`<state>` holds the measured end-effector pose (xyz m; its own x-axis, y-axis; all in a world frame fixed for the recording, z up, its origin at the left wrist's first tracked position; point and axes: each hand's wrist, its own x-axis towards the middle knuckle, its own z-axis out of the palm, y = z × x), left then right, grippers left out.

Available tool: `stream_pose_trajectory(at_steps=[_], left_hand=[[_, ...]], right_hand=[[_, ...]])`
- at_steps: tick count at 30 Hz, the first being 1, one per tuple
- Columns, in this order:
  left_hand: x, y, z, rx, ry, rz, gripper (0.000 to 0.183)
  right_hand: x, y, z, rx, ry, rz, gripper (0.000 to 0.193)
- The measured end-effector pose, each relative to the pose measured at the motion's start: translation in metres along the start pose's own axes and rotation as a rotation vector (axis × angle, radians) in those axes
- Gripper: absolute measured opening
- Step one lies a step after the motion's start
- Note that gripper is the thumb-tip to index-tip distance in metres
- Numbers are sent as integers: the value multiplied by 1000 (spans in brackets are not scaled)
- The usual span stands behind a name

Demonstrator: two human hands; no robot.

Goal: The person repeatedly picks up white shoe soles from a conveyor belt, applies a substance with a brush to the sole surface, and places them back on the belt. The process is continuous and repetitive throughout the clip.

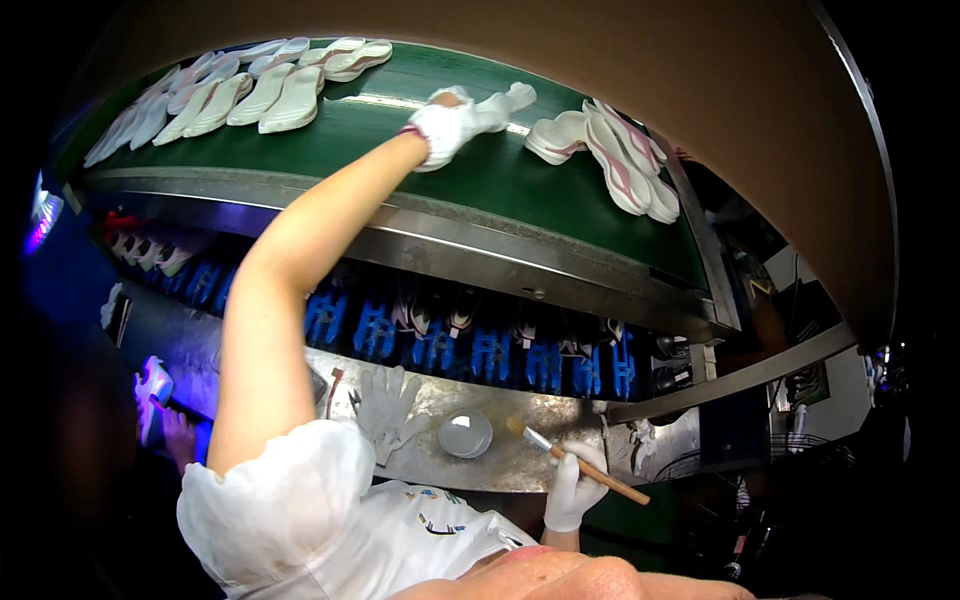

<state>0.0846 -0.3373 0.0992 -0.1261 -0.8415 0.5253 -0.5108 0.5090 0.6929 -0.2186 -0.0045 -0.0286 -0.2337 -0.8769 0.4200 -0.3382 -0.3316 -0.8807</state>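
Observation:
My left hand (442, 130), in a white glove with a dark red cuff edge and a patch of bare skin showing, reaches over the green conveyor belt (390, 185). A pale, blurred shape (505, 105) extends from it to the right; whether it is stretched fingers or a held piece I cannot tell. Just beyond lie several white shoe soles (618, 170) with pink edges, some overlapping. Lower right, my right hand (573, 492), in a white glove, is closed round the wooden handle of a brush (600, 474). Its head points up and left, over the metal bench.
More pale soles (290, 100) lie at the belt's left end. Below the belt, blue racks (435, 345) hold shoes. On the metal bench (510, 405) are a round bowl (465, 434) and a loose grey-white glove (388, 410). Another person's hand (178, 436) shows at left beside a lit shoe (152, 390).

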Motion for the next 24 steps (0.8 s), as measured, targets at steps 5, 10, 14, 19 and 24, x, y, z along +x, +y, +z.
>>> stream_pose_trajectory(at_steps=[5, 10, 14, 19, 24], left_hand=[[-97, -17, -120, 161, 100, -95, 28], [-108, 36, -94, 639, 165, 151, 45], [-113, 71, 5, 537, -117, -61, 51], [-123, 58, 19, 484, 120, -192, 25], [-184, 65, -16, 51, 546, -69, 28]], right_hand=[[3, -1, 13, 81, -166, -73, 12], [3, -1, 19, 144, -139, -59, 10], [-3, -2, 17, 171, -209, -20, 11], [-5, -3, 8, 154, -264, -60, 14], [-4, -6, 8, 212, -162, -17, 12]])
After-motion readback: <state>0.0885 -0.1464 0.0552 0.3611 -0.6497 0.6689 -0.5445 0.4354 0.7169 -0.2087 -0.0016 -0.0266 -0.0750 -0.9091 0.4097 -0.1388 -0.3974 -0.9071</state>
